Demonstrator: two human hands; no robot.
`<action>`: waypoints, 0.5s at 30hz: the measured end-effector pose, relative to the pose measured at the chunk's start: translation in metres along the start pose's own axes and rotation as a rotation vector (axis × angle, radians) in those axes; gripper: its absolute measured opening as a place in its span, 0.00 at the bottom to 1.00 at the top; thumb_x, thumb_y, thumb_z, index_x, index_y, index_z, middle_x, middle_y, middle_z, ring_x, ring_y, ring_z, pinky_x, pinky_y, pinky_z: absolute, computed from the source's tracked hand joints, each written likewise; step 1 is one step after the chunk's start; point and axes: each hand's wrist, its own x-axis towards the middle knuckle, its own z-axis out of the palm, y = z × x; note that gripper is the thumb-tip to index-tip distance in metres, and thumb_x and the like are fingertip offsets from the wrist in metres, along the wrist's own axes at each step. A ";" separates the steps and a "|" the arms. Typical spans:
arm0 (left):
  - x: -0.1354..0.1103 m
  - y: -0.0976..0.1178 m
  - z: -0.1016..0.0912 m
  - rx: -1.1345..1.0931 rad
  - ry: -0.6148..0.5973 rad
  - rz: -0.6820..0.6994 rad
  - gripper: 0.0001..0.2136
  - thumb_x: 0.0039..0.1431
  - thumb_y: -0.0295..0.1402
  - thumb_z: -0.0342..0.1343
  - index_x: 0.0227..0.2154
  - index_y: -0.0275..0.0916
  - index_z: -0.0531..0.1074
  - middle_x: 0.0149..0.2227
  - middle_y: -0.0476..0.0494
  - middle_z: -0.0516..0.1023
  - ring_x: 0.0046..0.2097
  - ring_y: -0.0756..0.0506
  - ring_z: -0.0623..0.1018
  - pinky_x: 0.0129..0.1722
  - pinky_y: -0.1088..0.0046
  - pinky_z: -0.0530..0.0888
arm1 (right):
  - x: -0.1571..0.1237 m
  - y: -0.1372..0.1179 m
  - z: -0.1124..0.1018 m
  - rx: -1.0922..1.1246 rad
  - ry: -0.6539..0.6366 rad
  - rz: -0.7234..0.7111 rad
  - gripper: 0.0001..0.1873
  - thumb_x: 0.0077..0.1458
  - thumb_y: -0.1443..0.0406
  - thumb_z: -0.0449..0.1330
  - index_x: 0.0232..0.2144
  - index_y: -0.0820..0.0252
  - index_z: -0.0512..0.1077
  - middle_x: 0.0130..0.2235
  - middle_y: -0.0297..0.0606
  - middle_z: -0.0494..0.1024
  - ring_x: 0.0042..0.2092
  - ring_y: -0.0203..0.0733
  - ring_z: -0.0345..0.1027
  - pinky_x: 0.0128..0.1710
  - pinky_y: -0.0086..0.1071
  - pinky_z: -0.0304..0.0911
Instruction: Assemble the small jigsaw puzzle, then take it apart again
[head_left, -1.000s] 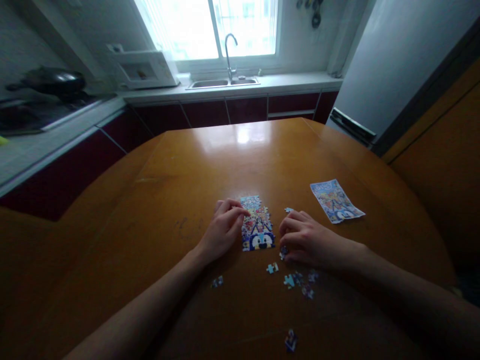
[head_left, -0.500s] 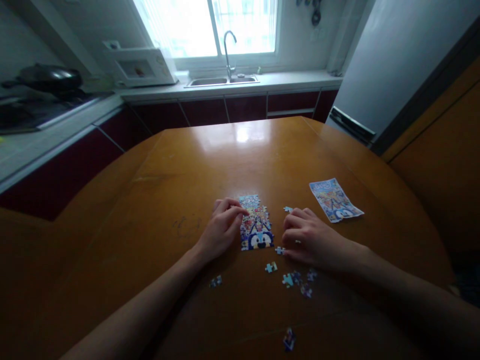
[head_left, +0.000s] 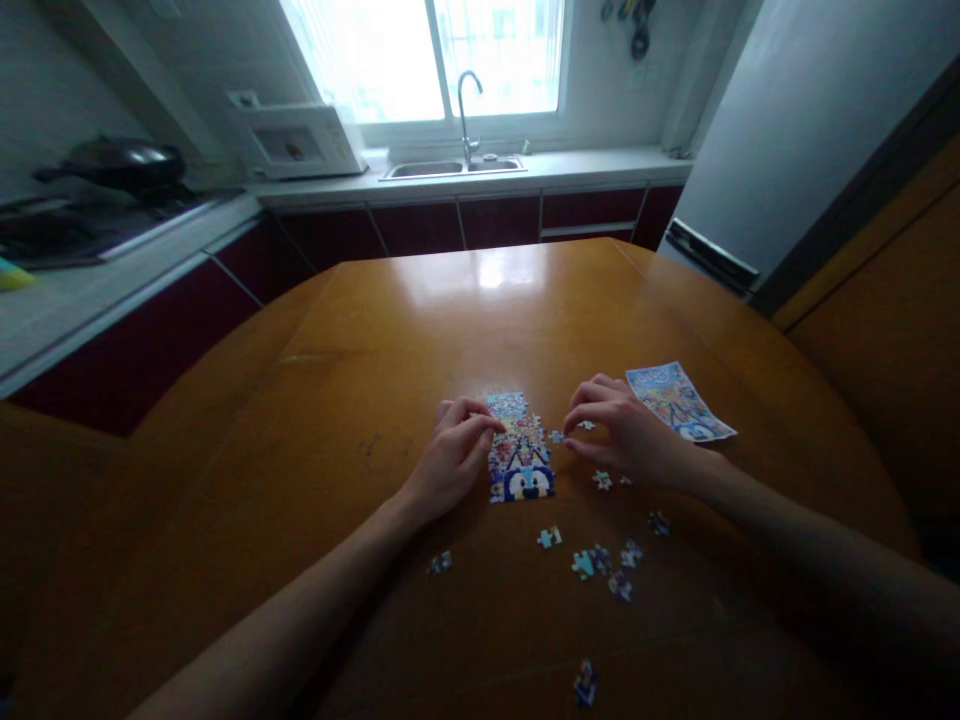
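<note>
One part-joined puzzle, one sheet

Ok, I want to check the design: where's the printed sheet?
In the head view, the printed sheet lies right of the assembled puzzle section, beside the right hand.

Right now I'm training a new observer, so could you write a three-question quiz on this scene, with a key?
1. Which hand lies partly over the puzzle?
2. True or false: the sheet lies to the right of the puzzle on the table.
3. At the fingertips of the right hand is: a) the pan; b) a loose piece; c) the faucet.

Key: 1. The left hand. 2. True. 3. b.
</note>
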 end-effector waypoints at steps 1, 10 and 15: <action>0.000 0.000 0.000 0.001 -0.002 -0.002 0.11 0.68 0.29 0.49 0.38 0.43 0.77 0.44 0.44 0.71 0.50 0.42 0.67 0.53 0.58 0.67 | 0.008 0.005 0.001 -0.014 0.022 0.003 0.02 0.56 0.65 0.67 0.31 0.53 0.77 0.37 0.36 0.76 0.44 0.46 0.66 0.44 0.41 0.58; 0.000 0.002 -0.001 -0.020 0.000 -0.021 0.11 0.68 0.29 0.49 0.38 0.43 0.77 0.44 0.44 0.71 0.50 0.42 0.67 0.53 0.58 0.67 | 0.052 0.031 0.030 -0.024 0.022 0.036 0.03 0.53 0.68 0.69 0.29 0.56 0.79 0.36 0.39 0.77 0.42 0.46 0.66 0.44 0.41 0.58; -0.001 0.002 0.000 -0.024 0.006 -0.023 0.11 0.68 0.29 0.49 0.38 0.43 0.78 0.44 0.44 0.71 0.49 0.42 0.68 0.53 0.58 0.68 | 0.050 0.033 0.036 0.016 -0.009 0.027 0.02 0.53 0.67 0.69 0.29 0.56 0.80 0.35 0.39 0.76 0.41 0.46 0.65 0.42 0.40 0.58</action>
